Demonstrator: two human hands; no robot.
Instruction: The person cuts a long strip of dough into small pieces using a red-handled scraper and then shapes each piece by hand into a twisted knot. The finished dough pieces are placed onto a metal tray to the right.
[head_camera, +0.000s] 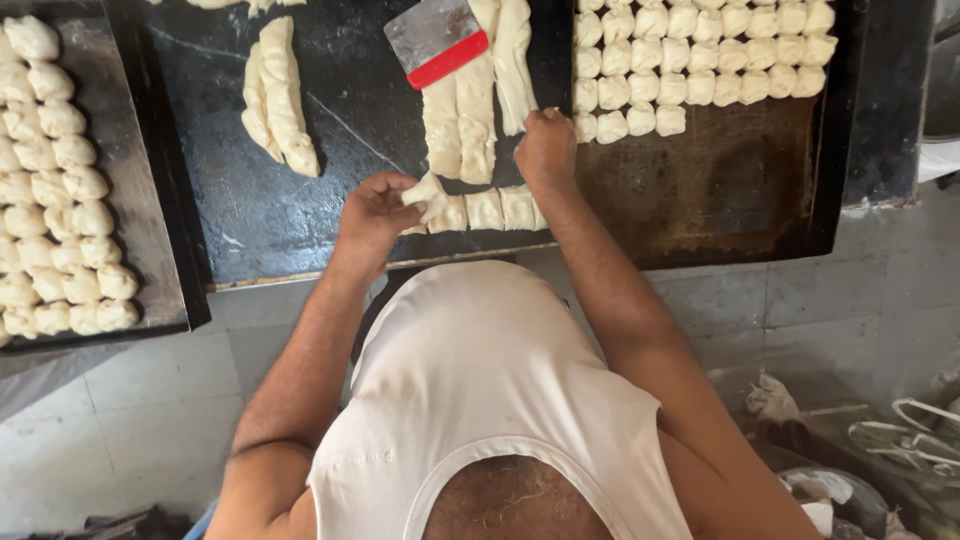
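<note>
A soft, pale dough piece (428, 192) is pinched in the left hand (372, 215), at the left end of a near row of about four cut pieces (487, 209) on the dark slab (250, 200). The right hand (545, 148) is closed over the dough strips (470, 110); what it grips cannot be told. One scraper (437, 40) is seen far off. Two trays (700, 180) are filled with pieces.
</note>
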